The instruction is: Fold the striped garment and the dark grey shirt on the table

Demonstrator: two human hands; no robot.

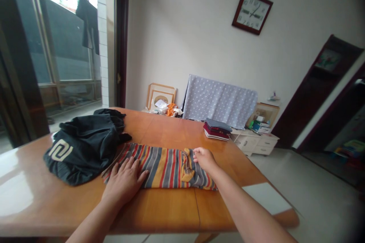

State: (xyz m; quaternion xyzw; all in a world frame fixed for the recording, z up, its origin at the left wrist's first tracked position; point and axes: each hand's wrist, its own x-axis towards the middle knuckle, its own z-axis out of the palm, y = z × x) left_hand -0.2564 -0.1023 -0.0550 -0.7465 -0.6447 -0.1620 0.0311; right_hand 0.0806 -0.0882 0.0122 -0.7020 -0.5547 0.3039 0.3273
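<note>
Red-and-grey striped cloth (pixel 159 167) lies on counter (pixel 159 210), beside dark garment (pixel 88 136). Your left hand (pixel 126 177) rests flat on it, grip spread; your right hand (pixel 205 159) curls near bunched yellow section (pixel 186 176), cannot tell whether clamped. Step judged: straightening; next move calls for flattening bunched section.

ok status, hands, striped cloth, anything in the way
Left hand spread on striped cloth. Right hand curled over its right end, grip unclear. Cloth mostly flat. Dark garment close on its left.
</note>
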